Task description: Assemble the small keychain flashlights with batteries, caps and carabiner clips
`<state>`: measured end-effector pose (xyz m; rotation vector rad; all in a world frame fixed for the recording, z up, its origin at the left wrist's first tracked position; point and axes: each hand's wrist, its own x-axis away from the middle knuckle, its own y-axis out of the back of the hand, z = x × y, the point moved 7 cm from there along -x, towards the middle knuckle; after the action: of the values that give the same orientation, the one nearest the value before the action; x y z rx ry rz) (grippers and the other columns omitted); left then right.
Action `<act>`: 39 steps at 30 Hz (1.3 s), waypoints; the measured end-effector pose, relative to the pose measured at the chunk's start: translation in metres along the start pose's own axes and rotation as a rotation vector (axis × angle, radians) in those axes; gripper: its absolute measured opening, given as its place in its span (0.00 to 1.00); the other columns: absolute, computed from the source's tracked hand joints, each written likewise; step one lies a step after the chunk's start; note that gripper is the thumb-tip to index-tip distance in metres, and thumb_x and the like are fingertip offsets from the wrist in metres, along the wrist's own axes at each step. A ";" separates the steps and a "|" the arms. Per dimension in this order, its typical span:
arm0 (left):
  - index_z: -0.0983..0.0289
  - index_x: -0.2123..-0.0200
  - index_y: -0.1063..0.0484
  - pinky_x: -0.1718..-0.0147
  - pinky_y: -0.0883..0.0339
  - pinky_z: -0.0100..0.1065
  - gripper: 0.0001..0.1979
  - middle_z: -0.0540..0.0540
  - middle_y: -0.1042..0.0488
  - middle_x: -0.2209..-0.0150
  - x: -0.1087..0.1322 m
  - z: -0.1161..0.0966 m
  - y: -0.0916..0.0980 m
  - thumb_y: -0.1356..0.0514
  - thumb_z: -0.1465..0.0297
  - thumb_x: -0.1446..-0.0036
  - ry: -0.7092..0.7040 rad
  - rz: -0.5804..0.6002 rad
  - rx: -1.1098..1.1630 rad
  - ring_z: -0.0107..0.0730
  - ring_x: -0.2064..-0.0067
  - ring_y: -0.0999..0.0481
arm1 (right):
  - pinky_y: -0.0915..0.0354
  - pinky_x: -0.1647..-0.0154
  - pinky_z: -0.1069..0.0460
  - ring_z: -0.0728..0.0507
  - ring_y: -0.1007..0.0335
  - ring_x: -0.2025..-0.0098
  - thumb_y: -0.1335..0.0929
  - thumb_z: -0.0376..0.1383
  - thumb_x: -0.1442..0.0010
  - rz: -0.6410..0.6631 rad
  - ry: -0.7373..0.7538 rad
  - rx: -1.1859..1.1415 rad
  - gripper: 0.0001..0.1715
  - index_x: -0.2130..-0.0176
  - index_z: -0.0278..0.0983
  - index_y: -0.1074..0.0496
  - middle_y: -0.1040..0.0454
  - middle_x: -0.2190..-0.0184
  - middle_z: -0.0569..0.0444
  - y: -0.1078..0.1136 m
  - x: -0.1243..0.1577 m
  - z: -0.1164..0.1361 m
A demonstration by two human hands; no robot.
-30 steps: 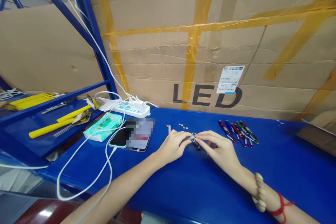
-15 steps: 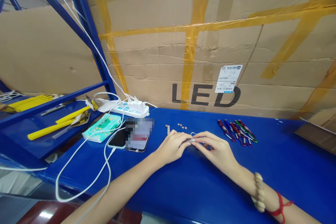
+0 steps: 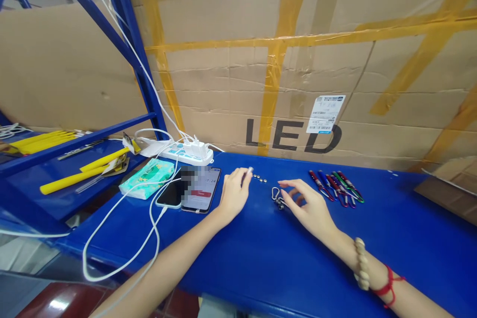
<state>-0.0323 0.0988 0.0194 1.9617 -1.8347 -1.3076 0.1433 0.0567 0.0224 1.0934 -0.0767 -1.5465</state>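
My left hand [image 3: 233, 194] rests on the blue table [image 3: 283, 258] and pinches a small silver metal tube [image 3: 249, 171] at its fingertips. A short row of small silver button cells [image 3: 260, 178] lies just right of that tube. My right hand [image 3: 307, 206] hovers over the table with its fingers spread and nothing in them. Beside its fingertips lies a small carabiner clip with a dark part [image 3: 278, 197].
A bunch of coloured keychain pens [image 3: 337, 186] lies to the right. A phone [image 3: 196, 189] on a white cable, a tissue pack [image 3: 147, 178] and a power strip [image 3: 184, 151] sit left. A big cardboard box marked LED [image 3: 298, 69] stands behind. Yellow sticks [image 3: 78, 171] lie on the left shelf.
My hands have parted. The left moved up and left with the silver tube. The right let go of the carabiner piece, which now lies on the table, and its fingers spread.
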 end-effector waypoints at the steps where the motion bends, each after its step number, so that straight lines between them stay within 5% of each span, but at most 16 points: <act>1: 0.61 0.63 0.35 0.58 0.41 0.36 0.11 0.52 0.26 0.62 -0.001 0.005 0.000 0.56 0.67 0.36 0.026 0.006 -0.012 0.34 0.58 0.28 | 0.33 0.75 0.54 0.49 0.30 0.71 0.37 0.40 0.40 0.007 0.005 0.004 0.11 0.60 0.39 0.29 0.27 0.63 0.51 0.000 0.000 0.000; 6: 0.62 0.63 0.38 0.54 0.42 0.41 0.14 0.55 0.28 0.62 -0.003 0.012 -0.009 0.60 0.65 0.35 0.063 0.087 -0.070 0.36 0.57 0.30 | 0.33 0.73 0.54 0.47 0.29 0.69 0.39 0.37 0.40 0.056 0.054 0.007 0.11 0.61 0.39 0.28 0.27 0.65 0.51 -0.004 0.001 0.002; 9: 0.63 0.57 0.39 0.51 0.43 0.43 0.10 0.58 0.29 0.57 -0.004 0.002 -0.018 0.53 0.64 0.37 -0.080 0.157 -0.111 0.38 0.52 0.32 | 0.32 0.71 0.53 0.47 0.29 0.68 0.39 0.36 0.40 0.069 0.095 -0.023 0.11 0.62 0.38 0.28 0.27 0.65 0.50 -0.006 0.002 0.006; 13: 0.66 0.47 0.44 0.46 0.48 0.49 0.18 0.64 0.35 0.46 -0.001 -0.003 -0.035 0.49 0.68 0.41 -0.218 0.295 -0.208 0.46 0.40 0.44 | 0.32 0.68 0.52 0.46 0.29 0.67 0.39 0.35 0.39 0.088 0.120 -0.042 0.11 0.62 0.39 0.28 0.27 0.65 0.51 -0.008 0.003 0.009; 16: 0.67 0.47 0.42 0.46 0.48 0.51 0.18 0.63 0.31 0.50 0.002 -0.002 -0.043 0.51 0.68 0.40 -0.230 0.374 -0.264 0.49 0.39 0.46 | 0.31 0.67 0.52 0.46 0.29 0.67 0.39 0.34 0.39 0.098 0.139 -0.056 0.10 0.62 0.39 0.29 0.27 0.65 0.51 -0.009 0.004 0.011; 24: 0.69 0.49 0.42 0.46 0.49 0.51 0.19 0.67 0.36 0.45 0.001 0.000 -0.042 0.49 0.66 0.41 -0.220 0.337 -0.314 0.51 0.39 0.46 | 0.32 0.65 0.52 0.46 0.29 0.65 0.38 0.33 0.40 0.104 0.137 -0.070 0.10 0.61 0.39 0.29 0.27 0.64 0.51 -0.010 0.005 0.009; 32: 0.63 0.64 0.36 0.55 0.43 0.41 0.02 0.56 0.28 0.61 0.007 -0.019 -0.036 0.46 0.72 0.42 -0.328 0.371 -0.279 0.39 0.55 0.32 | 0.32 0.67 0.52 0.47 0.29 0.67 0.39 0.33 0.40 0.090 0.141 -0.072 0.10 0.62 0.39 0.29 0.27 0.65 0.51 -0.009 0.004 0.009; 39: 0.63 0.70 0.38 0.60 0.43 0.36 0.06 0.51 0.29 0.67 0.022 -0.033 -0.038 0.42 0.71 0.44 -0.362 0.390 -0.160 0.34 0.62 0.33 | 0.32 0.66 0.53 0.47 0.28 0.66 0.39 0.32 0.41 0.080 0.148 -0.020 0.10 0.63 0.39 0.29 0.26 0.64 0.52 -0.008 0.004 0.009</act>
<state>0.0147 0.0746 0.0051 1.2636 -2.0511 -1.6847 0.1317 0.0516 0.0204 1.1722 -0.0034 -1.3886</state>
